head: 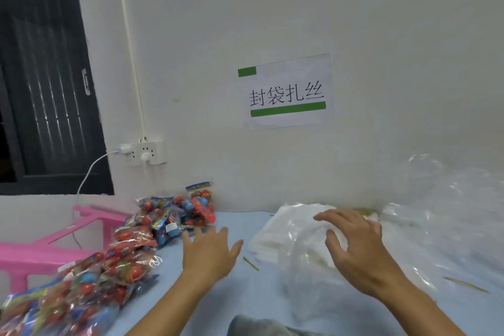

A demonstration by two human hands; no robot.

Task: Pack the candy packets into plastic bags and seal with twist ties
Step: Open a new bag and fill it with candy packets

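A heap of red and blue candy packets runs along the left of the pale blue table. My left hand hovers flat, fingers spread, just right of the packets and holds nothing. A stack of clear plastic bags lies at the middle right. My right hand is spread above that stack with fingers slightly bent, empty. A gold-green twist tie lies between the hands, another twist tie at the far right.
A pink plastic stool stands left of the table. More crumpled clear plastic piles at the back right against the white wall. A power strip with a white cable hangs on the wall, beside a paper sign.
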